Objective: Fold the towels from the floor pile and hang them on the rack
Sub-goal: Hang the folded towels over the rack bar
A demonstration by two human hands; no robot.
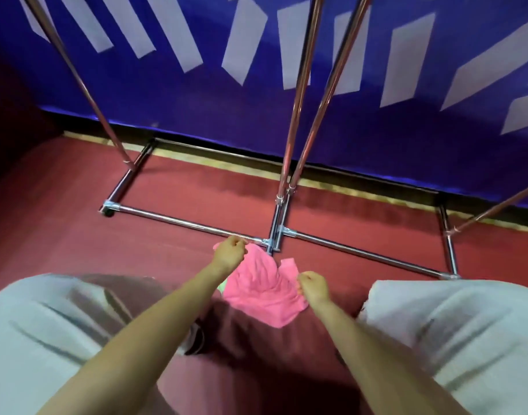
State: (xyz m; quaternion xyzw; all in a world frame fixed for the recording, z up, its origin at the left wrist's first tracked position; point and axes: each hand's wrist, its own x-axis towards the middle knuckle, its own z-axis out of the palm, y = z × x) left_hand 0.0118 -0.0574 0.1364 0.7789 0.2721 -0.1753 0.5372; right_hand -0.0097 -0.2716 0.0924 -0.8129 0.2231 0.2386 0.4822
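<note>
Looking down, head view: person crouched, both bare forearms reaching forward between pale-trousered knees.
Left hand (pixel 229 253): fingers curled, pinching the far-left corner of the pink towel (pixel 264 290), lifted just in front of the rack's near base bar.
Right hand (pixel 314 287): fingers curled, pinching the towel's right edge, nearer than the left hand.
Pink towel: stretched between both hands, sagging, low point toward the near side, over the red floor (pixel 62 223).
Green cloth (pixel 223 285): small sliver peeking at the towel's left edge, mostly hidden.
Rack (pixel 346 253): chrome base frames on the floor just beyond the hands, uprights rising far.
Backdrop: blue banner (pixel 196 100) with pale stripes behind the rack.
</note>
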